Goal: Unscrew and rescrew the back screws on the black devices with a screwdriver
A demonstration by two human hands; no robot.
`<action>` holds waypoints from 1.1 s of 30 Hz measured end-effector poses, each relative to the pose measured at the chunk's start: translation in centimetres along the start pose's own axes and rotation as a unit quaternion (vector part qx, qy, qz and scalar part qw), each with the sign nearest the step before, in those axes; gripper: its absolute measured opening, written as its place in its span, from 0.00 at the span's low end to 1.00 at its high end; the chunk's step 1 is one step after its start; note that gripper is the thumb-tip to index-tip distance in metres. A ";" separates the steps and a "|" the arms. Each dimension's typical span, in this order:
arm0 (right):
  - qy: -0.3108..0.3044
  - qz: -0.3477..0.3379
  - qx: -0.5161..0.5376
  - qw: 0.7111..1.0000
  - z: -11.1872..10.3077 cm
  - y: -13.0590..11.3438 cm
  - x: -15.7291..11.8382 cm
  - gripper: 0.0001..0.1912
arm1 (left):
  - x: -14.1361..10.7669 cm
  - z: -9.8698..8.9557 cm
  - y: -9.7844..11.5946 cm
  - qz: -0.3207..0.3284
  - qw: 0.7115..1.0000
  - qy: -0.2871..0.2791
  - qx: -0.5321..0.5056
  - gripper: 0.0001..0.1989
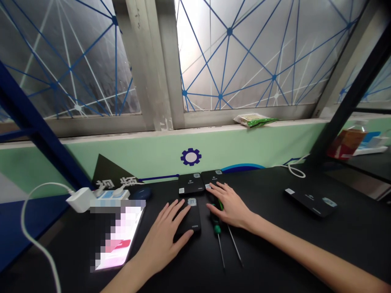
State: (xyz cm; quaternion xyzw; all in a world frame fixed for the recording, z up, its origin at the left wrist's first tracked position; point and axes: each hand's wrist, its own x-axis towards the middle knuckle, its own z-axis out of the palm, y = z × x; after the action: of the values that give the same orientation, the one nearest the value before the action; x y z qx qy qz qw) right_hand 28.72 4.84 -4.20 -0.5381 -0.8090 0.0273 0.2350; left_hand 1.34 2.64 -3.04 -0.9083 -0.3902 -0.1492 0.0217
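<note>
My left hand [168,234] lies with its fingers spread on a flat black box [193,217] that carries a pale sticker and small print. To the right, my right hand [230,203] rests with fingers stretched out over the handles of two screwdrivers. One screwdriver [217,230] has a green and black handle; the other screwdriver [235,246] shows a long thin shaft, its handle mostly under my palm. Behind my hands, two similar black boxes lie side by side: a left one [191,185] and a right one [212,178], near my right fingertips.
Another black box [311,201] lies at the right. On the left are a lit tablet-like screen [125,236], partly blurred out, a power strip [113,195], a white charger [81,199] and a dark mouse-shaped object [142,193]. A snack packet [255,120] sits on the windowsill.
</note>
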 end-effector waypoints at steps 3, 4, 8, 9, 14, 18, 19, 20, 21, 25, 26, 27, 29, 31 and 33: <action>-0.001 0.003 -0.006 1.000 0.0 -0.2 0.0 0.33 | 0.0 0.0 0.1 -0.010 1.000 -0.010 -0.003 0.29; 0.001 0.003 -0.006 1.000 0.1 -0.2 0.0 0.32 | 0.0 0.0 0.1 -0.014 1.000 -0.008 -0.004 0.29; 0.005 0.004 -0.002 1.000 0.3 -0.3 0.0 0.32 | 0.1 0.3 0.2 -0.029 0.999 0.019 -0.005 0.29; 0.005 0.005 -0.002 1.000 0.4 -0.2 0.0 0.32 | 0.1 0.3 0.1 -0.035 0.999 0.024 -0.004 0.29; 0.008 0.002 -0.005 1.000 0.5 0.0 0.0 0.32 | 0.4 0.5 -0.1 -0.039 0.999 0.014 -0.005 0.28; 0.002 -0.001 -0.007 1.000 0.5 0.3 0.1 0.32 | 0.6 0.5 -0.3 -0.039 0.999 0.005 -0.007 0.28; 0.000 -0.002 -0.006 1.000 0.5 0.4 0.1 0.32 | 0.6 0.5 -0.3 -0.039 0.999 0.005 -0.007 0.28; -0.003 -0.004 -0.005 1.000 0.5 0.5 0.1 0.32 | 0.6 0.5 -0.3 -0.040 0.999 0.003 -0.008 0.28; -0.005 -0.006 -0.004 1.000 0.5 0.6 0.1 0.32 | 0.6 0.5 -0.2 -0.041 0.999 0.000 -0.008 0.29; 0.007 -0.017 0.009 1.000 0.5 0.8 0.0 0.30 | 0.4 0.4 -0.2 -0.044 0.999 -0.009 -0.002 0.29; 0.019 -0.020 0.016 0.999 0.4 0.7 0.0 0.29 | 0.4 0.3 -0.2 -0.043 0.999 -0.009 -0.001 0.29; 0.034 -0.026 0.025 0.999 0.3 0.6 -0.1 0.27 | 0.3 0.2 -0.2 -0.042 0.999 -0.009 0.000 0.29; 0.068 -0.044 0.047 0.996 -0.1 0.4 -0.2 0.20 | 0.2 0.1 -0.1 -0.039 0.999 -0.011 0.000 0.29; 0.097 -0.064 0.065 0.991 -0.6 0.0 -0.4 0.13 | 0.1 -0.1 0.0 -0.039 0.999 -0.011 -0.005 0.28; 0.114 -0.071 0.064 0.989 -1.0 -0.3 -0.6 0.10 | 0.0 -0.2 0.2 -0.041 0.999 -0.009 -0.014 0.28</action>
State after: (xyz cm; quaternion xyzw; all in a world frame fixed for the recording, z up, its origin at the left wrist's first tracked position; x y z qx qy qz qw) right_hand 29.06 3.97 -3.48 -0.4624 -0.8099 0.0011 0.3608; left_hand 1.43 2.49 -2.84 -0.8928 -0.4254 -0.1477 -0.0008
